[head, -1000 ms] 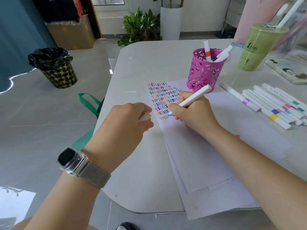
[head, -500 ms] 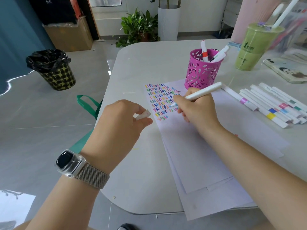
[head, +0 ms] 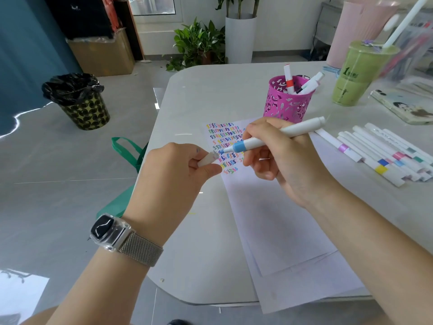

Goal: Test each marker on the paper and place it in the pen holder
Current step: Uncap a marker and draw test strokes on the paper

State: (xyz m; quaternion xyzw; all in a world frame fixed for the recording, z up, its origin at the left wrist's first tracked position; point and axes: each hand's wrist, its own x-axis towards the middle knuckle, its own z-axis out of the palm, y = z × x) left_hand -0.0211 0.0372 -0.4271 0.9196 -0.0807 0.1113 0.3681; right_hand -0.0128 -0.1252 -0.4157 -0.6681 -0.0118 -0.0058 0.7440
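Grey table [head: 206,102] holding white paper [head: 281,219] with rows of coloured squiggles. Above the paper, the right hand [head: 281,165] grips a blue-tipped marker [head: 269,138], its tip lifted off the sheet and pointing at the cap [head: 207,159] pinched in the left hand [head: 178,170]. Behind the paper stands a pink pen holder [head: 285,102] with markers inside. More capped markers [head: 384,156] lie right of the paper.

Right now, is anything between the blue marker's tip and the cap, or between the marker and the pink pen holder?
Nothing visible. The marker tip points at the cap across open air, and only paper lies below the path to the pen holder.
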